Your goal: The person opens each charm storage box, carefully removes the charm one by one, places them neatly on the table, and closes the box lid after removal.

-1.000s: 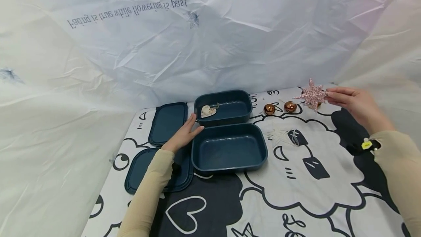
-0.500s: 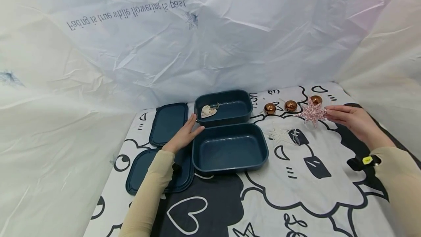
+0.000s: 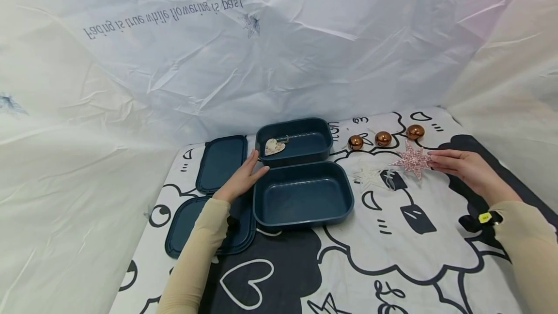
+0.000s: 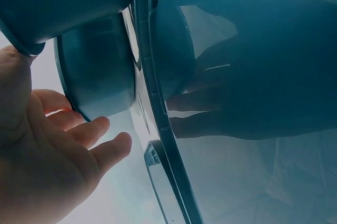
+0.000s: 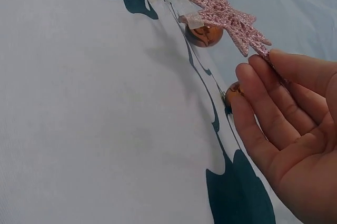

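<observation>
My right hand (image 3: 468, 171) pinches one point of a pink glittery star ornament (image 3: 411, 160) between thumb and fingers. In the right wrist view the star (image 5: 229, 21) is tilted above the cloth, with a pale ribbon on it. My left hand (image 3: 241, 178) lies with extended fingers at the left side of two dark blue boxes. In the left wrist view its thumb is at the rim of the near box (image 4: 63, 2), and its fingers are by the far box (image 4: 97, 71). A white heart ornament (image 3: 274, 147) lies in the far box (image 3: 314, 144); the near box (image 3: 305, 202) holds nothing.
Behind the star, copper baubles (image 3: 383, 138) stand in a row. A white star ornament (image 3: 368, 178) lies right of the near box. Two dark blue lids (image 3: 222, 164) lie left of the boxes, one partly under my left arm. A pale sheet (image 3: 279, 71) hangs behind the table.
My right hand has brought the pink star down and nearer, uncovering the rightmost copper bauble. My left hand has stayed by the boxes.
</observation>
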Action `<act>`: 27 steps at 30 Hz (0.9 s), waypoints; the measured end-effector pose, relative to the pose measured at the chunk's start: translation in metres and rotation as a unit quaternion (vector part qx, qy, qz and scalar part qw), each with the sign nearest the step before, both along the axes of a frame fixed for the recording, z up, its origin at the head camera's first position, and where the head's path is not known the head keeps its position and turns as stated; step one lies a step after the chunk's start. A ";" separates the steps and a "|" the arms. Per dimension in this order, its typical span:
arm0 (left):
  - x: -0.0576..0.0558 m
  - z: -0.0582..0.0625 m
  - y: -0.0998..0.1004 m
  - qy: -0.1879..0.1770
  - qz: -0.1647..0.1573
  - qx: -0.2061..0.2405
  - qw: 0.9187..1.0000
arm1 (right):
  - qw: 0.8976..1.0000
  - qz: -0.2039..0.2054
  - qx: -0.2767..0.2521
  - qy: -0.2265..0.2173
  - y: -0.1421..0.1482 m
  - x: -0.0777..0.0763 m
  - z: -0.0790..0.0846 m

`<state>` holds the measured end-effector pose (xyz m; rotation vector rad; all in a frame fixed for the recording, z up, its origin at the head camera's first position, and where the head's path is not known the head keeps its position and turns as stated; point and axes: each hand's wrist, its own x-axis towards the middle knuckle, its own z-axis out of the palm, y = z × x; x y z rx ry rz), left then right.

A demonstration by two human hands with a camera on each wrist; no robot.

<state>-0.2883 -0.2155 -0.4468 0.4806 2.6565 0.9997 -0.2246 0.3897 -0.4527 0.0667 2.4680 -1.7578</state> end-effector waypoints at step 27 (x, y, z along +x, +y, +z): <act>0.001 0.000 0.001 0.005 0.002 -0.003 1.000 | 0.991 0.030 0.117 -0.060 0.005 -0.008 -0.009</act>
